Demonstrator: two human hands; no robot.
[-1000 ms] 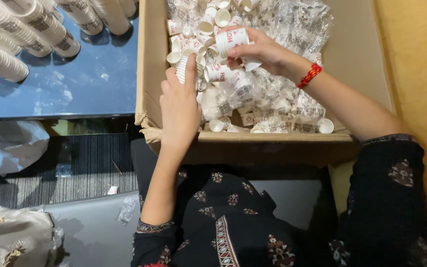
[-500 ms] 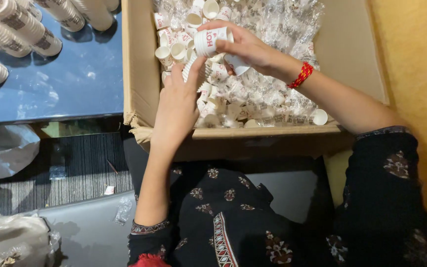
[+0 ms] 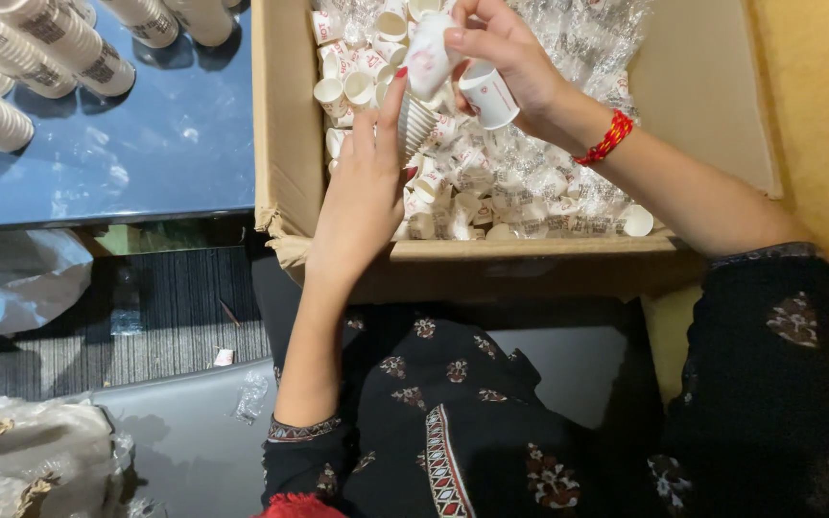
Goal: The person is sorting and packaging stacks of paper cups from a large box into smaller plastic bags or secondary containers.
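Holding both hands over the box (image 3: 285,115), you are working among many small paper cups. Your left hand (image 3: 362,187) is gripping a short stack (image 3: 416,123) of nested cups, the fingers closed around its lower part, and the stack is leaning up toward the right hand. Your right hand (image 3: 501,53) is pinching one cup (image 3: 429,59) between thumb and fingers, just at the top of the stack, touching it or almost touching; I cannot tell which. A second cup (image 3: 489,94) is sitting under the same palm, its open mouth facing down-right. A red thread (image 3: 604,140) is lying around the right wrist. Loose cups and clear wrap (image 3: 587,58) are filling the box. On the blue table (image 3: 146,153) beside it, long cup stacks (image 3: 40,38) are lying on their sides.
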